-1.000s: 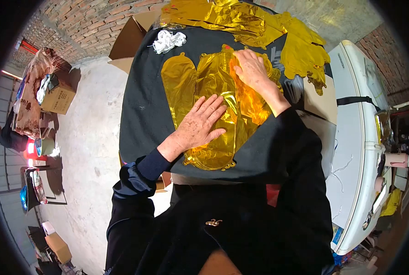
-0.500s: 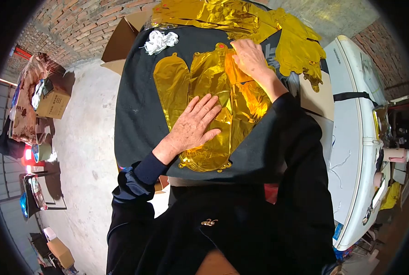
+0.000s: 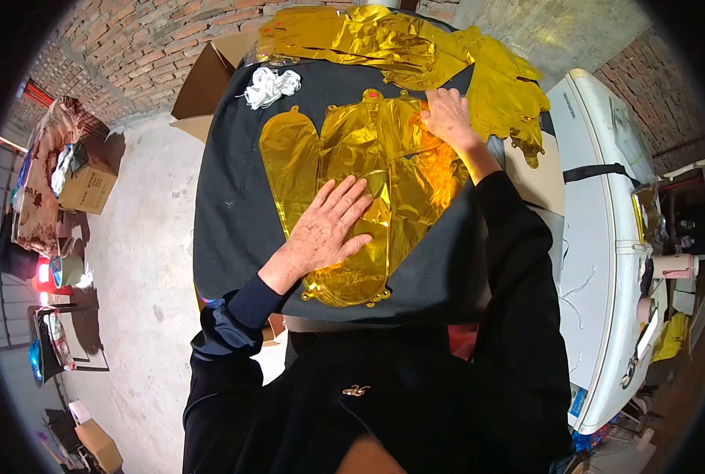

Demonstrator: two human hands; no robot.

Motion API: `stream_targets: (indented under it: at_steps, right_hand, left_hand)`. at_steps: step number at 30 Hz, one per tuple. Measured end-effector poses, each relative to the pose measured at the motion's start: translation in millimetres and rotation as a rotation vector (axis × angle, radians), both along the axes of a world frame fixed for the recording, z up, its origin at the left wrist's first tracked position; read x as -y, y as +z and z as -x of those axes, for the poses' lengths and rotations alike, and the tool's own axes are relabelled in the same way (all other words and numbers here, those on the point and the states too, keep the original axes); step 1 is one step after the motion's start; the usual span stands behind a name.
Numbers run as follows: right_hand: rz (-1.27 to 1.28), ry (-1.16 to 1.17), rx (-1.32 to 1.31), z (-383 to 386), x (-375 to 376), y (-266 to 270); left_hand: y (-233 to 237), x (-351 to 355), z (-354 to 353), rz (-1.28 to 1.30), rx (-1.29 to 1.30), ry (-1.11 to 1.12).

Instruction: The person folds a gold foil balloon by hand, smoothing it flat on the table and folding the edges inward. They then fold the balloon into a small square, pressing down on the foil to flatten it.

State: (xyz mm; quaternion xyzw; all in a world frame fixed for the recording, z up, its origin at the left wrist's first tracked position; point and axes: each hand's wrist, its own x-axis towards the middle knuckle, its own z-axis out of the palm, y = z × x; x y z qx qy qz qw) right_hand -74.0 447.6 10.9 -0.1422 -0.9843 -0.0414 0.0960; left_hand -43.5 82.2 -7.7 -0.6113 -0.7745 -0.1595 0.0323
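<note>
A flat, uninflated gold foil balloon lies on the black cloth in front of me, small tabs along its edges. My left hand rests palm down on its lower middle, fingers stretched out and thumb apart. At the upper right part of the balloon, my right hand has its fingers bent over the foil's edge; their tips are partly hidden. Under and beside that hand the foil is creased and shines orange. More gold foil balloons lie in a flat pile at the far edge, with others at the far right.
A bundle of white string lies on the black cloth at the far left. An open cardboard box stands behind it. To the right is a white freezer-like cabinet with a black strap. Another cardboard box stands at left.
My right hand has moved right and slightly toward me, with the upper right foil spread farther out. My left hand stays flat on the balloon. The whole view has shifted slightly.
</note>
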Motion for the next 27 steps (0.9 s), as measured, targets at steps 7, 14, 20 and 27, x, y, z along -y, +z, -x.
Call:
stream_targets:
  at_steps: [7,14,20,27]
  right_hand:
    - [0.24,-0.117,0.198,23,-9,19]
    - [0.293,-0.147,0.289,52,-40,14]
    - [0.852,0.117,0.133,43,-34,42]
    - [1.876,0.119,-0.057,25,38,78]
  left_hand:
    - [2,0,0,0.005,0.002,0.0]
    - [2,0,-1,0.001,0.01,0.004]
    - [0,0,0,0.023,0.004,0.004]
    - [2,0,0,0.026,0.012,0.004]
